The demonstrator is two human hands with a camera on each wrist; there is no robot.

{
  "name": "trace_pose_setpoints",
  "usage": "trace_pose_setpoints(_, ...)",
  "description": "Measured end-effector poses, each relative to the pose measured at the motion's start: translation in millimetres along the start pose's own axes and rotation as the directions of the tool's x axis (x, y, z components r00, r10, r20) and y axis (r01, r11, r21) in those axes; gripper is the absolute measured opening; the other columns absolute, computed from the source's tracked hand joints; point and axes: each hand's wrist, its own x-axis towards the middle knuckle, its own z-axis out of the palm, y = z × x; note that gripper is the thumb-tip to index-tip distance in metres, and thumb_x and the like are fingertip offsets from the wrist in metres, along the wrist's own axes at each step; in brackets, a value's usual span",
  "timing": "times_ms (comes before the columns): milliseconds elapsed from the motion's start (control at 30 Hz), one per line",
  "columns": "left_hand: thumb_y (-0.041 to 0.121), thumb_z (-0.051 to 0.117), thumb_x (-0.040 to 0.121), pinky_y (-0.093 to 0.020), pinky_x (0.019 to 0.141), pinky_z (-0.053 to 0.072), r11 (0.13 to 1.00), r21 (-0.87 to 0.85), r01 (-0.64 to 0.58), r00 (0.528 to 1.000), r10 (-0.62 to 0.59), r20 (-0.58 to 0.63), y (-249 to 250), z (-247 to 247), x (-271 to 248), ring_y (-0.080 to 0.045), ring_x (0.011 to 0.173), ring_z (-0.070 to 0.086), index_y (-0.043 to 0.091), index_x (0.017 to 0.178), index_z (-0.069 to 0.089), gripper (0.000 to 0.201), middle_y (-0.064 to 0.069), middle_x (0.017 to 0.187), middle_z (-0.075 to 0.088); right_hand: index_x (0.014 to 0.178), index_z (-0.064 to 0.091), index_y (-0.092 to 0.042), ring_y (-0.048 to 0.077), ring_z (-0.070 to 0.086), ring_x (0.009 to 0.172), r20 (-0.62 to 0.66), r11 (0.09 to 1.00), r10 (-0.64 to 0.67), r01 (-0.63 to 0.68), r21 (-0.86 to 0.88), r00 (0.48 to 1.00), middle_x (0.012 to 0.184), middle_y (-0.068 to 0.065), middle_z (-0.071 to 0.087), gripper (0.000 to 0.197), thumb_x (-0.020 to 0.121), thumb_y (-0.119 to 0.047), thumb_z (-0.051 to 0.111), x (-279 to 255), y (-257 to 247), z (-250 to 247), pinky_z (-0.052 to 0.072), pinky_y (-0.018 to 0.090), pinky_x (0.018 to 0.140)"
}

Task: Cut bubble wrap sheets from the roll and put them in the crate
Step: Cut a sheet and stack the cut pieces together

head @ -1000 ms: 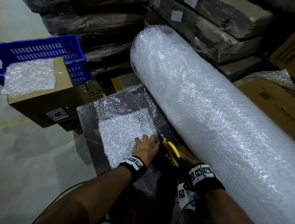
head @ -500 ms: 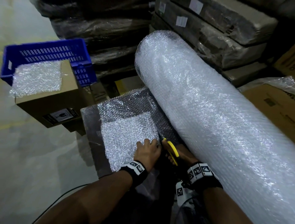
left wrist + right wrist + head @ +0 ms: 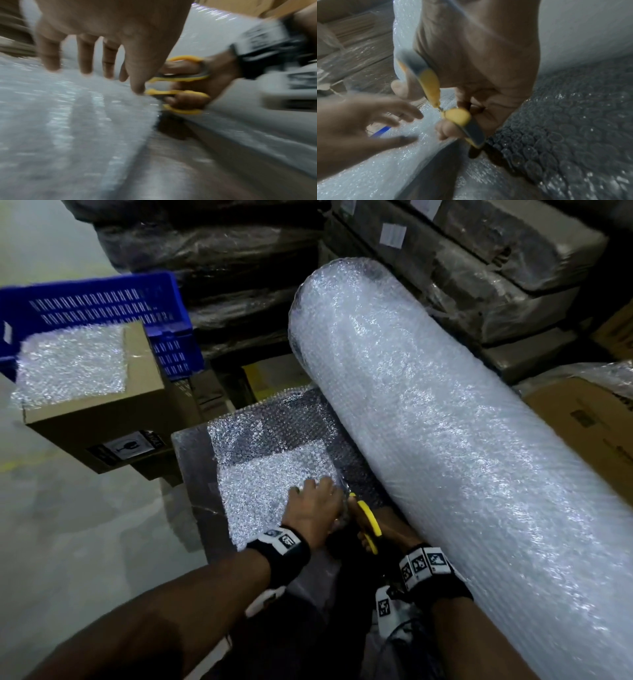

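A big bubble wrap roll (image 3: 445,446) lies across dark boxes, its loose end spread flat to its left. A folded sheet (image 3: 274,484) rests on that end. My left hand (image 3: 313,505) lies over the sheet's near right corner with fingers straight and spread (image 3: 85,59). My right hand (image 3: 380,529) grips yellow-handled scissors (image 3: 368,520) right beside it, at the foot of the roll; fingers sit through both loops (image 3: 458,119). The blades are hidden in the wrap. A blue crate (image 3: 102,313) stands at the far left.
A cardboard box (image 3: 113,419) in front of the crate carries a stack of cut sheets (image 3: 72,364). Wrapped pallets (image 3: 479,268) rise behind the roll, and another carton (image 3: 589,426) sits at right. Grey floor (image 3: 68,525) lies to the left.
My left hand has slid slightly forward along the sheet's edge and its fingers have spread. The scissors stay at the foot of the roll. The camera has tilted up a little.
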Motion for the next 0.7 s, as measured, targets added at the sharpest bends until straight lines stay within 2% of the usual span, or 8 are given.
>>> trace_pose_setpoints(67,0.047,0.067,0.088,-0.067,0.096,0.038,0.996,0.024,0.09,0.989,-0.092,0.115,-23.6,-1.1,10.7,-0.042,0.135,0.032,0.022,0.141,0.038,0.066,-0.013,0.147,0.03,0.075,0.064,-0.01,0.016,0.05,0.046,0.03,0.999,0.044,-0.045,0.017,0.999,0.058,0.007,0.054,0.067,0.067,-0.076,0.062,1.9,-0.4,1.0,0.041,0.022,0.046)
trace_pose_setpoints(100,0.052,0.07,0.085,-0.074,0.096,0.032,0.992,0.017,0.122,0.975,-0.123,0.185,-34.2,0.9,14.4,-0.046,0.141,0.019,0.025,0.148,0.025,0.082,-0.011,0.154,0.017,0.075,0.066,-0.008,0.018,0.052,0.048,0.04,0.998,0.05,-0.052,0.029,0.998,0.059,0.007,0.056,0.07,0.064,-0.078,0.062,0.9,-1.5,0.6,0.043,0.023,0.047)
trace_pose_setpoints(167,0.066,0.073,0.076,-0.078,0.093,0.03,0.986,-0.003,0.166,0.951,-0.16,0.263,-44.3,2.8,18.2,-0.048,0.14,0.014,0.03,0.15,0.015,0.101,-0.008,0.157,0.008,0.075,0.068,-0.009,0.02,0.055,0.052,0.039,0.999,0.035,-0.036,0.026,0.999,0.06,0.008,0.059,0.079,0.057,-0.085,0.064,4.1,0.4,-1.3,0.045,0.025,0.05)
trace_pose_setpoints(233,0.068,0.075,0.073,-0.079,0.09,0.032,0.984,-0.007,0.177,0.944,-0.168,0.284,-45.1,6.1,19.4,-0.048,0.137,0.018,0.031,0.148,0.014,0.103,-0.008,0.156,0.01,0.073,0.068,-0.012,0.018,0.056,0.052,0.035,1.0,-0.007,0.007,-0.007,0.999,0.06,0.006,0.059,0.079,0.057,-0.089,0.063,7.5,1.8,-1.5,0.045,0.024,0.05)
trace_pose_setpoints(300,0.062,0.078,0.073,-0.079,0.089,0.033,0.986,0.01,0.167,0.949,-0.164,0.271,-45.1,7.7,19.5,-0.049,0.136,0.02,0.031,0.147,0.016,0.101,-0.01,0.155,0.013,0.069,0.065,-0.011,0.015,0.054,0.047,0.009,0.999,-0.039,0.039,-0.032,0.999,0.056,0.004,0.058,0.068,0.069,-0.08,0.063,7.9,-0.5,-2.3,0.043,0.022,0.047)
trace_pose_setpoints(400,0.053,0.082,0.074,-0.081,0.089,0.032,0.983,0.0,0.182,0.947,-0.175,0.269,-46.5,7.7,20.2,-0.05,0.137,0.019,0.031,0.146,0.018,0.099,-0.01,0.156,0.013,0.068,0.062,-0.011,0.015,0.052,0.045,0.002,0.999,-0.027,0.027,-0.042,1.0,0.053,0.003,0.057,0.061,0.08,-0.071,0.062,12.2,-4.4,-4.7,0.042,0.021,0.045)
trace_pose_setpoints(567,0.051,0.081,0.075,-0.082,0.093,0.028,0.981,-0.029,0.191,0.938,-0.174,0.3,-44.8,2.4,20.3,-0.051,0.14,0.015,0.03,0.149,0.018,0.1,-0.01,0.158,0.01,0.074,0.065,-0.01,0.017,0.053,0.046,0.044,0.999,0.011,-0.009,-0.036,0.999,0.059,0.007,0.058,0.074,0.064,-0.083,0.06,19.0,-12.3,-0.7,0.043,0.023,0.045)
trace_pose_setpoints(700,0.058,0.079,0.072,-0.082,0.095,0.028,0.981,-0.036,0.19,0.931,-0.169,0.322,-44.1,-1.9,21.4,-0.051,0.141,0.013,0.029,0.151,0.017,0.104,-0.011,0.158,0.008,0.072,0.064,-0.008,0.014,0.052,0.043,0.004,0.996,-0.019,0.019,-0.089,1.0,0.057,0.004,0.059,0.063,0.081,-0.071,0.061,23.3,-18.6,-2.9,0.042,0.019,0.044)
